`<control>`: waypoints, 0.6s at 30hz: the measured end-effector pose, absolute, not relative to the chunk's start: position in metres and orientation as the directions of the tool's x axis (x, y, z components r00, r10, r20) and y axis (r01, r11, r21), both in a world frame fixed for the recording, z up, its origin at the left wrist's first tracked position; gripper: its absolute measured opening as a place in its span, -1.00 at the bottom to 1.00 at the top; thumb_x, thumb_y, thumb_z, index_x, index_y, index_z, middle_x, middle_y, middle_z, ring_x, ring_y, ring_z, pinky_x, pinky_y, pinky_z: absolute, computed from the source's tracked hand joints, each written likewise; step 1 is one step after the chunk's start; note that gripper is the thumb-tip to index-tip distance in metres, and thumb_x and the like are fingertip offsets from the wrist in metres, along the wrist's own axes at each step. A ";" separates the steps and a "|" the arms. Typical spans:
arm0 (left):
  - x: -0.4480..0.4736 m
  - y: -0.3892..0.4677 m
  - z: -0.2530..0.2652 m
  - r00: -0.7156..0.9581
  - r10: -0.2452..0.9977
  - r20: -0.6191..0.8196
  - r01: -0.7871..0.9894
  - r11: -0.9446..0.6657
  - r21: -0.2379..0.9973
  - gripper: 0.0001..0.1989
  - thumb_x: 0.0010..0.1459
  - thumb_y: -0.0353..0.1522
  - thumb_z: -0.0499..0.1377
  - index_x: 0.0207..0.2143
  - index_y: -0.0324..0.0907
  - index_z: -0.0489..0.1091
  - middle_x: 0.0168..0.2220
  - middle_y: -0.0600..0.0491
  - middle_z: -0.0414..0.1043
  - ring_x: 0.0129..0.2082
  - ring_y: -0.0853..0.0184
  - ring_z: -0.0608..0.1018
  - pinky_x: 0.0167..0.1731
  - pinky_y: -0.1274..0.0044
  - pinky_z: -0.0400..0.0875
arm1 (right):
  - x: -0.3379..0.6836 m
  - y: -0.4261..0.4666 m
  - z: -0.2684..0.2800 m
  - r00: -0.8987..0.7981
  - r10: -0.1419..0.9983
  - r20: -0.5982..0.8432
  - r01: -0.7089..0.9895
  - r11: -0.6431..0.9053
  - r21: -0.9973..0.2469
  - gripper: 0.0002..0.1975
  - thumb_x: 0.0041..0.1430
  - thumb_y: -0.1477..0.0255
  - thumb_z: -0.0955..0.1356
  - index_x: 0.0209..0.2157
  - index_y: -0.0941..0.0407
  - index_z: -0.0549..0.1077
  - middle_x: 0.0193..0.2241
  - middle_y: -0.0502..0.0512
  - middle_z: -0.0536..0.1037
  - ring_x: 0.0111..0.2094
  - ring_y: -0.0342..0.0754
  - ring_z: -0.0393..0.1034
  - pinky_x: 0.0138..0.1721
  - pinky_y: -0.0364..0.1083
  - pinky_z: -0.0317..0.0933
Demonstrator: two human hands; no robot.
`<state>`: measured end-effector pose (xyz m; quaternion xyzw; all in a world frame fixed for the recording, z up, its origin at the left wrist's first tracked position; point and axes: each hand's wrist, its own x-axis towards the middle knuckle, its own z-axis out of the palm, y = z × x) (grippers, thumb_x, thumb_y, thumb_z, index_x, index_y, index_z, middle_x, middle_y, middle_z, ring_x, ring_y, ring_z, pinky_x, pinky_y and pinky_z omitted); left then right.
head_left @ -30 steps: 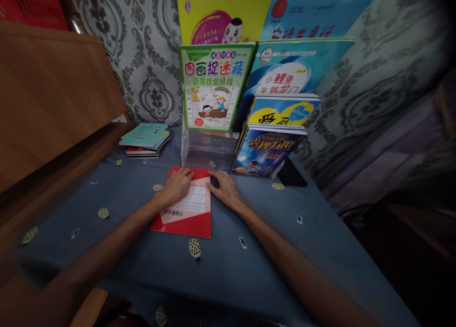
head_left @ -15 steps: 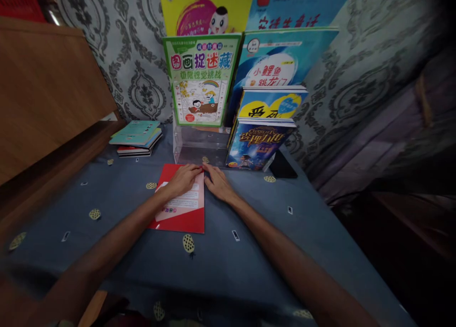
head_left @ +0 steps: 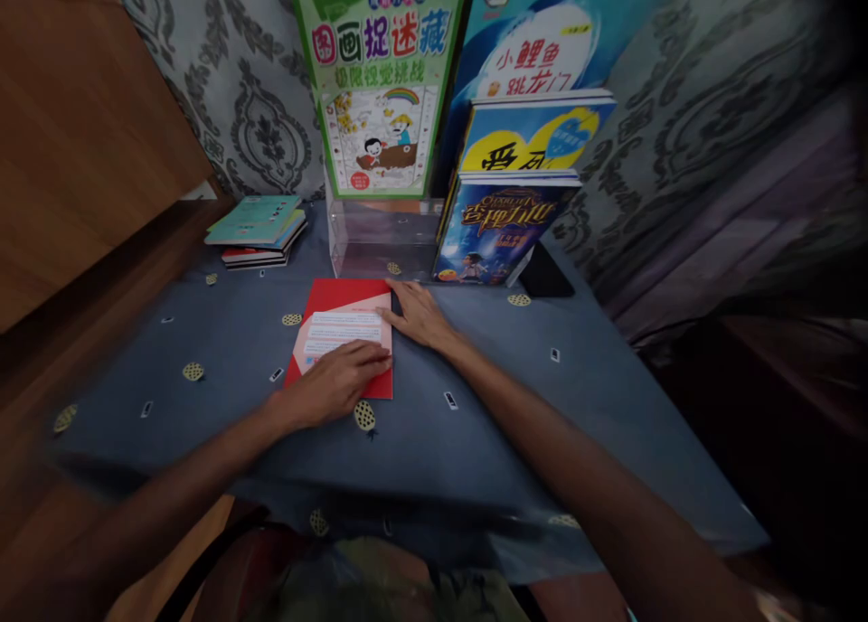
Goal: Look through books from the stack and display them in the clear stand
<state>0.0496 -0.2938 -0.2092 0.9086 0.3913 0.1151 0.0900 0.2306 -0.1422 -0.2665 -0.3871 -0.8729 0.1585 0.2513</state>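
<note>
"Where do we find the thin red paper-covered book with the slanted pale pink panel [head_left: 345, 324]?"

"We see it lying flat on the blue-grey tablecloth printed with pale yellow pineapples [head_left: 237, 333], just in front of the clear plastic display stand [head_left: 386, 242]."

"And our bare left hand [head_left: 339, 378]?"

"It rests palm down across the lower part of the cover, fingers stretched together toward the right edge, clenched around nothing."

"What about our bare right hand [head_left: 417, 315]?"

"We have it at the upper right corner, fingers loosely spread and the thumb apart, touching the edge (whether the fingertips press there, we cannot tell)."

"What stands behind?"

"We have a green-bordered picture book with a rainbow drawing [head_left: 386, 147] upright in the stand, and to its right a dark blue glossy book with gold lettering [head_left: 505, 233]. A flat black rectangular object [head_left: 548, 274] lies just beside that one."

"And on the left?"

"A small stack of thin books topped by a turquoise cover [head_left: 254, 224], well apart from both our hands."
</note>
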 end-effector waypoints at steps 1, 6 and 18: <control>0.050 -0.302 -0.208 0.670 0.731 0.135 0.689 -0.679 0.254 -0.61 0.33 -0.51 -0.03 0.14 -0.18 0.37 0.16 -0.09 0.41 0.18 0.23 0.41 0.17 0.28 0.36 | 0.231 -0.143 -0.265 -0.579 0.755 0.309 0.600 0.651 -0.465 -0.37 0.32 0.16 0.28 0.29 0.20 0.20 0.22 0.37 0.38 0.25 0.28 0.17 0.20 0.26 0.09; 0.052 -0.320 -0.210 0.665 0.729 0.165 0.688 -0.683 0.245 -0.68 0.39 -0.37 0.02 0.13 -0.22 0.36 0.12 -0.12 0.43 0.13 0.19 0.44 0.12 0.28 0.41 | 0.228 -0.153 -0.256 -0.569 0.767 0.297 0.651 0.640 -0.408 -0.42 0.33 0.20 0.28 0.28 0.19 0.24 0.23 0.35 0.37 0.28 0.27 0.14 0.23 0.26 0.07; 0.054 -0.322 -0.228 0.723 0.603 0.337 0.664 -0.741 -0.097 -0.79 0.37 -0.47 0.01 -0.04 -0.33 0.37 -0.11 -0.15 0.49 -0.09 0.17 0.51 -0.06 0.30 0.50 | 0.265 -0.238 -0.253 -0.723 0.548 0.420 0.363 0.819 -0.445 -0.66 0.32 0.43 0.33 0.10 0.14 0.45 0.05 0.25 0.55 0.12 0.10 0.36 0.14 0.17 0.22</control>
